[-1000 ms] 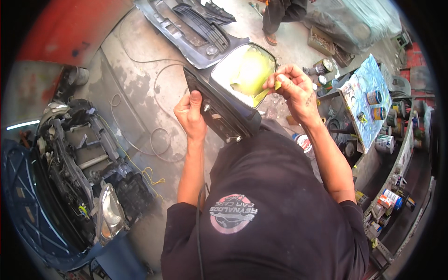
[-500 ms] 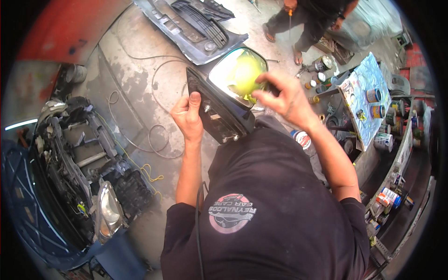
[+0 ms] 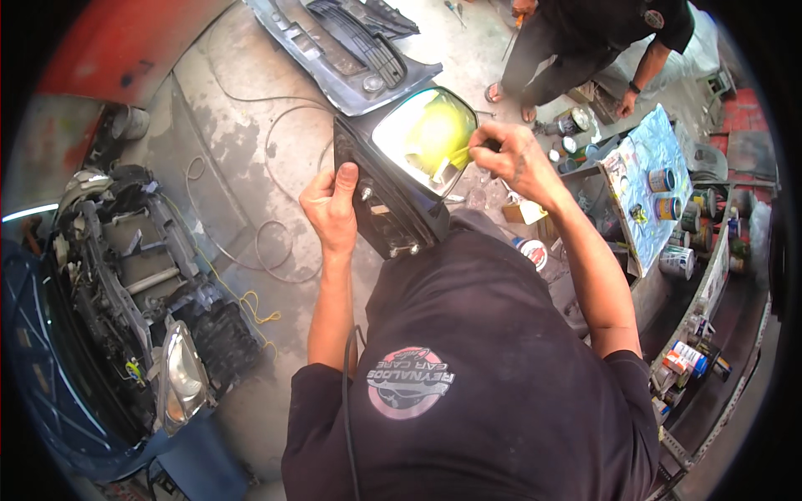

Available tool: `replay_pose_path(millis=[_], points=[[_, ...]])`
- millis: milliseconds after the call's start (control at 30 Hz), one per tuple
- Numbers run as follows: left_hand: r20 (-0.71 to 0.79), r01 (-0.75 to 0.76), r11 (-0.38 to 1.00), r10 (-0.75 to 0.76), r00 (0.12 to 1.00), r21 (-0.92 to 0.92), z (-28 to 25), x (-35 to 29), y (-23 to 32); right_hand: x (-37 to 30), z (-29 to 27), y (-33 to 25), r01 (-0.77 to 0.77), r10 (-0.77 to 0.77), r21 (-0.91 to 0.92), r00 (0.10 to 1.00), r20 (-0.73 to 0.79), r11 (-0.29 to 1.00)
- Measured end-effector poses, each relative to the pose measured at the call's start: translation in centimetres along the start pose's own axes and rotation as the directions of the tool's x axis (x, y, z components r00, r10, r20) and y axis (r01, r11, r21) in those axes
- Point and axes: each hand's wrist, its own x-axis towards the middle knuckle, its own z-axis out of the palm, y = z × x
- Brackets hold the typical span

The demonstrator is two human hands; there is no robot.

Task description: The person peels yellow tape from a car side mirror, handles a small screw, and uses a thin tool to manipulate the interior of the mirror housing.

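Observation:
A dark car side mirror (image 3: 380, 196) is held up in front of my chest, its glass facing me. My left hand (image 3: 332, 204) is closed around the edge of its black mounting base, thumb on the near face, where bolts show. Bright yellow-green covers much of the mirror glass (image 3: 418, 134); whether it is film, tape or a reflection I cannot tell. At the glass's right edge my right hand (image 3: 510, 159) is pinched closed, its fingertips meeting the end of the yellow-green patch. What lies between those fingers is too small to make out.
A bumper (image 3: 351, 50) lies on the floor ahead. Car front parts with a headlight (image 3: 182, 376) stand at left. Right, a foil-covered table (image 3: 647, 159) holds cans, beside a shelf (image 3: 718, 367) of supplies. Another person (image 3: 585, 42) stands at the far right; hoses cross the floor.
My right hand's fingers have closed into a pinch and the hand has shifted slightly right. My left hand keeps its hold on the mirror. The other person has leaned toward the table.

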Motion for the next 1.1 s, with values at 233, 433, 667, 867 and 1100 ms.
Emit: replay_pose_path(millis=[233,433,667,867,1100], points=[[0.021,-0.03,0.998,0.031,0.999,-0.057,-1.1,0.3,-0.9,2.2,-5.1,3.3,-0.073,0.134,0.356,0.979,-0.152,0.932],[0.066,-0.01,0.994,0.017,0.998,-0.11,0.1,0.8,0.8,4.0,-4.8,2.9,0.047,0.28,0.739,0.908,-0.312,0.672],[0.138,-0.034,0.998,0.042,0.989,-0.061,-0.3,1.0,0.8,6.1,-7.4,3.7,0.344,0.218,0.79,0.836,-0.504,0.508],[0.094,-0.033,0.999,0.035,0.995,-0.018,-1.4,1.7,-0.2,5.8,-10.6,1.0,0.495,0.021,0.629,0.776,-0.631,0.6],[0.104,-0.053,0.998,0.057,0.993,-0.044,0.6,2.2,0.3,2.1,-0.1,-3.8,0.243,-0.267,-0.123,0.928,-0.26,0.962]])
